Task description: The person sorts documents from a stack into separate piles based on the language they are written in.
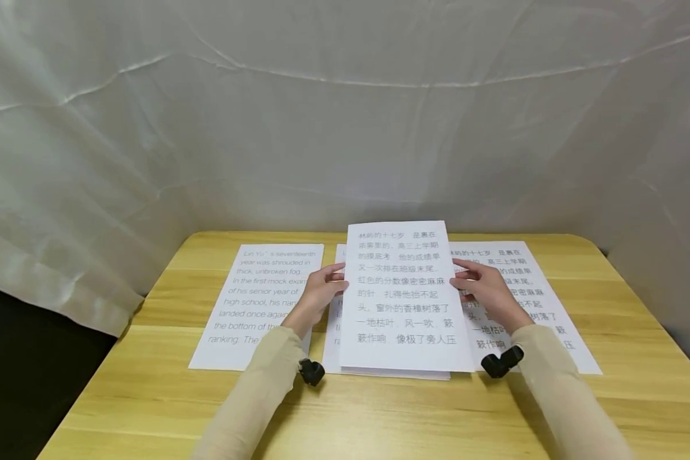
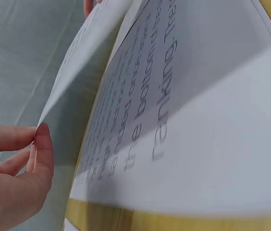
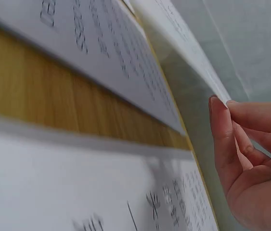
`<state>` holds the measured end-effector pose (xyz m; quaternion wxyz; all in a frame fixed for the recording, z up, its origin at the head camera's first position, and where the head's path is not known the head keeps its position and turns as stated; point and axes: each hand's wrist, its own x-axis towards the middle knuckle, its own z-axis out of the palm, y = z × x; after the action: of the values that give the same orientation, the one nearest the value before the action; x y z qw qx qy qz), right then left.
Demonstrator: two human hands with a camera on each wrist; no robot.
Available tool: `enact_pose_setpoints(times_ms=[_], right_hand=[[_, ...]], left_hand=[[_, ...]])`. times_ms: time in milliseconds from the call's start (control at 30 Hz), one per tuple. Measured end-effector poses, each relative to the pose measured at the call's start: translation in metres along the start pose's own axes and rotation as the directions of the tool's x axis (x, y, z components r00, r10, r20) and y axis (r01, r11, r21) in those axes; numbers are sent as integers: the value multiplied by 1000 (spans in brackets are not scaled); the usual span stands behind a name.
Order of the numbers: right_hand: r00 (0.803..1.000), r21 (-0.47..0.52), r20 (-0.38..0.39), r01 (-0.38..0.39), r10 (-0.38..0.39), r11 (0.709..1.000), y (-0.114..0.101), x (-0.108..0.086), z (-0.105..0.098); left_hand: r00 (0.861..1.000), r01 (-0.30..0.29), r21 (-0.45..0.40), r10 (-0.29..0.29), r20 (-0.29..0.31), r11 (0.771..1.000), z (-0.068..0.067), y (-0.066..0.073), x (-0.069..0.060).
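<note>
A white paper sheet (image 1: 402, 287) printed with Chinese text is held up, tilted, above the middle of the table. My left hand (image 1: 317, 295) pinches its left edge between thumb and fingers, which the left wrist view shows at the paper's rim. On the opposite edge, my right hand (image 1: 489, 294) pinches the same sheet, as the right wrist view confirms. Beneath it lies a middle sheet (image 1: 330, 348), mostly hidden; the left wrist view shows English print on this lower paper (image 2: 212, 120).
An English-text sheet (image 1: 247, 345) lies flat at left, partly behind my left arm. At right lies a Chinese-text sheet (image 1: 552, 319), overlapped in view by the raised sheet and my right hand. The wooden table (image 1: 397, 415) meets a pale cloth backdrop (image 1: 345, 140) behind.
</note>
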<state>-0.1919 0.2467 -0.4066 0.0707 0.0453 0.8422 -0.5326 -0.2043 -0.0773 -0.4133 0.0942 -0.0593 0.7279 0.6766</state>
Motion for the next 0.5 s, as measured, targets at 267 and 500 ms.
enact_pose_setpoints(times_ms=[267,500], right_hand=[[1000,-19,2,-15,15,1000,11,2,-22],[1000,-61,-2,-12,11,998,19,2,-41]], left_hand=[[1000,11,41,-12,20,999,22,1,4],[999,6,36,-7,35,999,44,3,11]])
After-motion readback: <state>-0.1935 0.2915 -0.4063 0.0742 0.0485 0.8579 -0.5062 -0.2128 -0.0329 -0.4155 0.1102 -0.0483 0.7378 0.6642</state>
